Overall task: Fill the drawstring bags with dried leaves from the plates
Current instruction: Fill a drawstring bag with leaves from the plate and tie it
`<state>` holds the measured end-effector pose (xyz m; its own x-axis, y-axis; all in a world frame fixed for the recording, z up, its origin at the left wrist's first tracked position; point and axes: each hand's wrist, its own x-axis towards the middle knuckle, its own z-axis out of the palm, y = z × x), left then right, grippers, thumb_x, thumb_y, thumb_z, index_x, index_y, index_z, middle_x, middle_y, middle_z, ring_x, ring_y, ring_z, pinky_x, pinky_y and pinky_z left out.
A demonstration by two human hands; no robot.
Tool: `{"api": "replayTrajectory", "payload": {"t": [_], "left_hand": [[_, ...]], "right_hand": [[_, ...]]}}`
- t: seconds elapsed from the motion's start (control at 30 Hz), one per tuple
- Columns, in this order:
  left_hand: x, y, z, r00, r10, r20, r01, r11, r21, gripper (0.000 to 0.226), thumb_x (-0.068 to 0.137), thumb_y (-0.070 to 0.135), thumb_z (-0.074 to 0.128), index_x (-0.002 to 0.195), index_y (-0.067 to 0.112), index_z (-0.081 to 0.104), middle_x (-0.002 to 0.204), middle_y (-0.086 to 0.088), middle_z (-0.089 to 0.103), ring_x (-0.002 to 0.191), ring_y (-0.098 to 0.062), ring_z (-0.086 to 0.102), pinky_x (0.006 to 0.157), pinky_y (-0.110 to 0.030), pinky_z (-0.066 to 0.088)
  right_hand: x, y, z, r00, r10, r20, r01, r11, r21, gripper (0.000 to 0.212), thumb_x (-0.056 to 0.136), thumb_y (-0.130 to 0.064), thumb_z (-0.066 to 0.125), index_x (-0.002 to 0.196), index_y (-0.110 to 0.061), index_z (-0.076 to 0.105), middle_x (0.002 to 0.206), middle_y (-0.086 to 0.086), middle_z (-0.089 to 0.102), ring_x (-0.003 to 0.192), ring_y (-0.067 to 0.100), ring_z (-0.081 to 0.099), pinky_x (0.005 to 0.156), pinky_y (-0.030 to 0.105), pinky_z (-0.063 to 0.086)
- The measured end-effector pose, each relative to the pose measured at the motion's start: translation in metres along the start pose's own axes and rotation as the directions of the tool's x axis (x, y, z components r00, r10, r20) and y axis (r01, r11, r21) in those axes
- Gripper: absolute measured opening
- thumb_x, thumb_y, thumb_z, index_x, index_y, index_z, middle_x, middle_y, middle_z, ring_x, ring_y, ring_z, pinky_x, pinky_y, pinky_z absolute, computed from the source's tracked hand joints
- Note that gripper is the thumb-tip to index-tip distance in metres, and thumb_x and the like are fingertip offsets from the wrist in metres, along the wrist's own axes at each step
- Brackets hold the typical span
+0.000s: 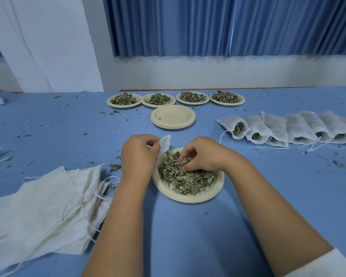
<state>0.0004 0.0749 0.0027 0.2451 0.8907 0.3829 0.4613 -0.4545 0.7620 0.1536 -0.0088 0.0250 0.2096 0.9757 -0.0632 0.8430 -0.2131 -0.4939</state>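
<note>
Step in hand: gathering a pinch of leaves to load the bag, as I judge it.
Left hand [138, 154]: fingers curled round one drawstring bag [165, 143], gripping it by its edge at the far-left rim of the near plate [188, 198]. The hand hides the bag's mouth, so I cannot tell whether it is open.
Right hand [202, 154]: fingertips drawn together and dug into the dried leaves [186, 178], pinching a small tuft.
Where the leaves are: heaped in the near plate on the blue desk [188, 236], between the two forearms.
Done so far: a row of filled bags [276, 126] lies to the right, leaves showing at their mouths.
Left to do: a pile of flat empty bags [48, 196] lies at the left, and four full plates [124, 106] stand at the back, behind a stack of empty plates [173, 116].
Doing it well: keep the bag's mouth over the plate, so whatever drops lands back in the heap. Spread the mouth with the left fingers before the right hand arrives.
Pinch size: modest, since a large tuft would likely catch on the mouth and shed.
Handling: the leaves look brittle and light, so a gentle squeeze should save them from crumbling.
Risk: spillage, to judge by the leaf crumbs [114, 166] scattered across the desk.
</note>
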Motion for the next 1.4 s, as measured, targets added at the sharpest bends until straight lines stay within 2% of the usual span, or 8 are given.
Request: {"api": "replayTrajectory", "payload": {"t": [0.17, 0.37, 0.53, 0.7, 0.97, 1.2, 1.3, 1.4], "left_hand": [[0.001, 0.0, -0.002, 0.999, 0.005, -0.034, -0.005, 1.0, -0.001, 0.017, 0.086, 0.011, 0.062, 0.087, 0.016, 0.078, 0.087, 0.002, 0.074, 0.078, -0.017, 0.064, 0.069, -0.029, 0.049], [0.0, 0.001, -0.004, 1.0, 0.025, -0.005, -0.025, 1.0, -0.008, 0.014, 0.086, 0.012, 0.065, 0.085, 0.016, 0.078, 0.082, 0.006, 0.07, 0.075, -0.015, 0.063, 0.07, -0.031, 0.052], [-0.001, 0.004, -0.004, 0.998, 0.036, 0.051, -0.036, 0.999, 0.01, 0.013, 0.088, 0.016, 0.066, 0.093, 0.015, 0.078, 0.091, 0.003, 0.074, 0.08, -0.016, 0.066, 0.076, -0.033, 0.053], [-0.003, 0.006, -0.005, 0.997, -0.018, 0.072, 0.022, 0.998, -0.061, 0.012, 0.087, 0.015, 0.065, 0.089, 0.016, 0.078, 0.082, 0.007, 0.072, 0.061, -0.009, 0.06, 0.069, -0.03, 0.054], [-0.004, 0.012, -0.004, 0.99, -0.084, 0.115, 0.106, 0.973, -0.203, 0.013, 0.086, 0.019, 0.069, 0.078, 0.026, 0.076, 0.065, 0.016, 0.068, 0.055, 0.005, 0.058, 0.058, -0.014, 0.046], [-0.006, 0.02, -0.001, 0.978, -0.112, 0.174, 0.16, 0.942, -0.296, 0.01, 0.086, 0.018, 0.069, 0.08, 0.021, 0.077, 0.046, 0.018, 0.059, 0.038, 0.005, 0.047, 0.042, -0.009, 0.033], [-0.008, 0.021, -0.002, 0.976, -0.123, 0.18, 0.177, 0.929, -0.325, 0.018, 0.084, 0.013, 0.067, 0.073, 0.024, 0.074, 0.045, 0.016, 0.058, 0.036, 0.005, 0.046, 0.04, -0.007, 0.033], [-0.008, 0.021, -0.004, 0.97, -0.169, 0.172, 0.221, 0.909, -0.353, 0.024, 0.083, 0.01, 0.064, 0.066, 0.025, 0.073, 0.045, 0.014, 0.059, 0.04, 0.005, 0.047, 0.049, -0.012, 0.039]], "right_hand": [[-0.002, 0.0, -0.007, 0.997, -0.004, -0.083, 0.011, 0.996, 0.084, 0.017, 0.074, -0.026, 0.084, 0.086, -0.032, 0.073, 0.08, -0.014, 0.06, 0.072, 0.001, 0.054, 0.058, 0.015, 0.039], [-0.01, -0.002, -0.018, 0.973, 0.006, -0.23, 0.085, 0.919, 0.386, 0.023, 0.072, -0.021, 0.086, 0.092, -0.024, 0.075, 0.097, 0.004, 0.073, 0.092, 0.019, 0.068, 0.087, 0.034, 0.055], [-0.01, -0.003, -0.021, 0.965, 0.056, -0.256, 0.109, 0.802, 0.587, 0.025, 0.073, -0.019, 0.085, 0.096, -0.021, 0.075, 0.094, 0.001, 0.074, 0.086, 0.008, 0.069, 0.073, 0.018, 0.054], [-0.004, -0.009, -0.014, 0.922, 0.189, -0.338, 0.18, 0.565, 0.806, 0.023, 0.076, -0.017, 0.082, 0.098, -0.019, 0.074, 0.09, -0.001, 0.077, 0.084, 0.012, 0.073, 0.072, 0.022, 0.058], [0.004, -0.025, 0.006, 0.896, 0.287, -0.338, 0.321, 0.107, 0.941, 0.022, 0.084, -0.008, 0.075, 0.104, -0.013, 0.068, 0.082, -0.004, 0.076, 0.074, 0.005, 0.07, 0.066, 0.016, 0.052], [0.006, -0.033, 0.016, 0.858, 0.345, -0.38, 0.375, 0.083, 0.923, 0.022, 0.086, -0.004, 0.072, 0.105, -0.013, 0.065, 0.078, -0.009, 0.073, 0.071, 0.001, 0.068, 0.061, 0.013, 0.05], [0.006, -0.032, 0.019, 0.845, 0.357, -0.398, 0.343, 0.207, 0.916, 0.02, 0.085, -0.007, 0.073, 0.101, -0.016, 0.066, 0.092, 0.0, 0.073, 0.074, 0.002, 0.068, 0.063, 0.014, 0.05], [0.006, -0.03, 0.021, 0.83, 0.365, -0.422, 0.287, 0.37, 0.884, 0.02, 0.083, -0.013, 0.077, 0.099, -0.018, 0.067, 0.106, 0.007, 0.071, 0.093, 0.013, 0.068, 0.078, 0.023, 0.056]]}}
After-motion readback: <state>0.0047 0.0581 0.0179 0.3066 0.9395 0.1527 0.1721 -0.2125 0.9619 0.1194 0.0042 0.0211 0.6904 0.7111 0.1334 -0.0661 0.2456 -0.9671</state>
